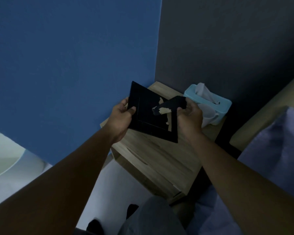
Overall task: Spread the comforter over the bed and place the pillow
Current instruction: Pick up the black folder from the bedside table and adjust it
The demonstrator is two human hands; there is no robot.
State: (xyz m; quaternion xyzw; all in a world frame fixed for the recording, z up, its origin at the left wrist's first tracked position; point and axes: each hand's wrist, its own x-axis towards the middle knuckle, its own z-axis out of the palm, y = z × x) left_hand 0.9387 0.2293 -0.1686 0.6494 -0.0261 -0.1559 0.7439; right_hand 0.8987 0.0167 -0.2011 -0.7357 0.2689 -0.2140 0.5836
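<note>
I hold a black picture frame [148, 114], back side up, above a wooden bedside table [153, 158]. My left hand [122, 117] grips the frame's left edge. My right hand [189, 117] pinches the frame's fold-out stand flap [173, 103], whose black covering is torn and shows tan board. A greyish-purple comforter [275, 150] covers the bed at the right edge. No pillow shows.
A light-blue tissue box [209, 100] with a white tissue sticking out stands at the table's back right. A blue wall [66, 65] is on the left and a dark grey wall [227, 39] behind. The tan headboard [270, 106] borders the bed. White floor [119, 184] lies below.
</note>
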